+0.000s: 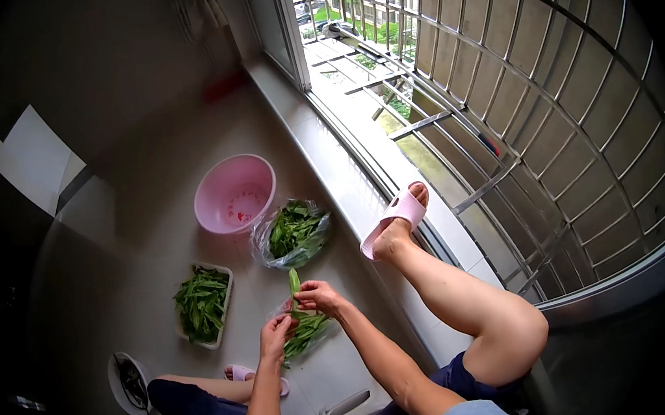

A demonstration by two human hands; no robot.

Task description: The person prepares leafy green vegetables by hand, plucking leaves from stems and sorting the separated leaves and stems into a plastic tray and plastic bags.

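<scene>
My right hand [318,296] is closed in a pinch on a green leafy vegetable stalk [294,280], whose leafy end points up and away from me. Just below it, my left hand [275,337] pinches at the lower end of the same stalk. Under both hands a small pile of leafy greens [305,333] lies on clear plastic on the floor. Beyond them, more greens [295,228] fill an open clear plastic bag [261,249]. To the left stands a whitish rectangular tray [226,305] heaped with leafy greens [202,304].
A pink basin [208,191] stands behind the bag. At lower left is a white bowl [119,388] with dark contents. My raised foot in a pink slipper [386,226] rests on the window ledge [311,142], beside metal window bars [503,165]. A light-coloured stool [350,407] is beneath me.
</scene>
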